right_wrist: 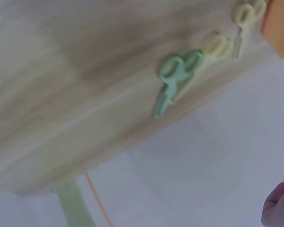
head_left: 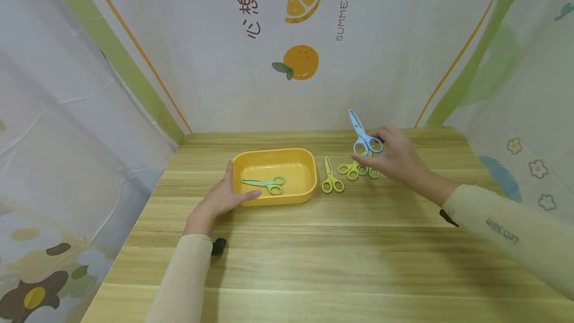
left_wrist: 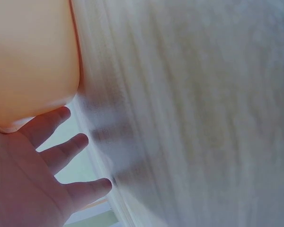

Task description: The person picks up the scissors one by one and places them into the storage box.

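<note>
My left hand (head_left: 219, 194) holds the left end of a yellow plastic tray (head_left: 287, 200), its thumb over the rim. In the left wrist view the other fingers spread along the tray's outer wall (left_wrist: 33, 61). Green scissors (head_left: 266, 183) lie inside the tray. My right hand (head_left: 396, 156) pinches light-blue scissors (head_left: 360, 134) by their handles, raised above the table with the blades pointing up. Below it lie yellow scissors (head_left: 353, 171) and green scissors (right_wrist: 173, 71), close together. Another pair of yellow scissors (head_left: 331, 177) lies between these and the tray.
The wooden table (head_left: 287, 263) meets a white curtain (head_left: 215, 79) with orange prints at its back edge. More printed curtains hang at the left (head_left: 54, 113) and right (head_left: 533, 113) sides.
</note>
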Tool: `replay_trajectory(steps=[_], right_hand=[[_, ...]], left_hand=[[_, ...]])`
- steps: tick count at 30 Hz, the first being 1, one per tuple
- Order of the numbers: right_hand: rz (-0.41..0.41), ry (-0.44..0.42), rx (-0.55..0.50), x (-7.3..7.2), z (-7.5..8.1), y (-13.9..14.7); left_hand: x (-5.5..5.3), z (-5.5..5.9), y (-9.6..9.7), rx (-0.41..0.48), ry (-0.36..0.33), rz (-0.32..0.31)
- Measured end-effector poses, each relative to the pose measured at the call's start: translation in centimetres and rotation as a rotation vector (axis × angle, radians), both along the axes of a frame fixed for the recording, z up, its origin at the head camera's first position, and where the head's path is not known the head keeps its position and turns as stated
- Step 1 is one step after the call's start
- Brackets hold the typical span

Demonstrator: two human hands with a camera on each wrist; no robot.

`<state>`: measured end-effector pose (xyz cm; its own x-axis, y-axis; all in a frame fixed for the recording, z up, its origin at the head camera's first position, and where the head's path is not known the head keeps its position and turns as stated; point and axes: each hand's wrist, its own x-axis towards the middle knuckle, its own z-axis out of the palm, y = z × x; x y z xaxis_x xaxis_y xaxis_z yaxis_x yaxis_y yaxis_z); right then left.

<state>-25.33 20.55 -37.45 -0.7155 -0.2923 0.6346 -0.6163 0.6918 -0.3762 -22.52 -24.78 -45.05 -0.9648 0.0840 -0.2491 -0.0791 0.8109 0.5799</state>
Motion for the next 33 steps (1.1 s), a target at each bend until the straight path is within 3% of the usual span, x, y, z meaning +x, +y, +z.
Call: replay_trajectory(steps=[8, 16, 24, 33], right_hand=[[0.033, -0.002, 0.009, -0.8, 2.5, -2.1], [0.091, -0.05, 0.018, -1.1, 3.7, -4.5], [0.122, -0.107, 0.048, -1.3, 3.7, -7.5], [0.185, -0.066, 0.07, -1.9, 1.9, -11.1]], left_hand=[[-0.2, -0.1, 0.1, 0.007, 0.009, -0.006], [-0.2, -0.2, 0.0, 0.003, 0.008, -0.001], [-0.2, -0.2, -0.1, -0.001, 0.01, -0.003], [0.0, -0.2, -0.1, 0.012, 0.019, -0.012]])
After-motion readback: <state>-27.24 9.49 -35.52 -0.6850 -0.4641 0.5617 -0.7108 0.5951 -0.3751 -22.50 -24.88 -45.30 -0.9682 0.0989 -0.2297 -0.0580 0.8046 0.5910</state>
